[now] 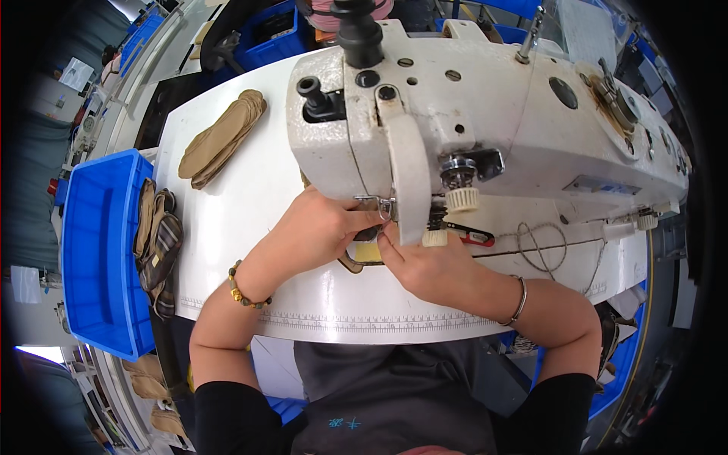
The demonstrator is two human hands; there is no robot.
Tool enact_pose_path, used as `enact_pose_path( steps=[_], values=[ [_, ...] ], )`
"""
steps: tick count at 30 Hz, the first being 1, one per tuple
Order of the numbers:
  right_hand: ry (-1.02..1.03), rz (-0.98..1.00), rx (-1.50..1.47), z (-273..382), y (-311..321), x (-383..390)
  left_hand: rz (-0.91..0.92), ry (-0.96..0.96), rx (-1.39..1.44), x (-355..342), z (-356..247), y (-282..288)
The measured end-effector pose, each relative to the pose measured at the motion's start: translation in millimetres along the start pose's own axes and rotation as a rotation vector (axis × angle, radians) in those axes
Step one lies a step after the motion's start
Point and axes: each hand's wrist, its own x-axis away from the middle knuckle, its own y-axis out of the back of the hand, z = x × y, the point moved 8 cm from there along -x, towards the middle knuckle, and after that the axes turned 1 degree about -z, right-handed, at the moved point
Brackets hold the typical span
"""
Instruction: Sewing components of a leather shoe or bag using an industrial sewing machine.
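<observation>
Both of my hands meet under the head of a white industrial sewing machine (pixel 485 106). My left hand (pixel 322 227) has its index finger and thumb brought together beside the metal needle parts (pixel 387 206). From the other side, my right hand (pixel 432 265) reaches in with curled fingers, its fingertips almost touching the left ones. What the fingertips pinch is too small and hidden to name. Below them lies a dark piece with a brown edge (pixel 349 263), mostly covered by my hands. Red-handled thread snips (pixel 474 235) rest just behind my right hand.
On the white table (pixel 250 227), a stack of brown sole-shaped pieces (pixel 224 140) lies at the far left. Plaid shoe pieces (pixel 161 250) hang by a blue bin (pixel 98 258) at the left edge. A loose grey cord (pixel 542 258) curls at right. A ruler strip (pixel 341 324) follows the near edge.
</observation>
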Motion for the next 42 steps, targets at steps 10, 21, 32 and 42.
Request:
enact_pose_path(
  steps=[10, 21, 32, 42],
  values=[
    [-0.01, -0.05, -0.011, 2, 4, -1, 0.025, 0.074, 0.0, -1, 2, -1],
    [-0.118, 0.145, 0.085, -8, -15, 4, -0.029, 0.124, -0.071, 2, 7, -11],
    [-0.13, 0.212, 0.163, -12, -16, 1, -0.094, 0.144, -0.082, 5, 6, -14],
    [-0.175, -0.057, -0.095, -26, -11, 4, -0.07, 0.15, -0.041, 8, -4, -3]
  ],
)
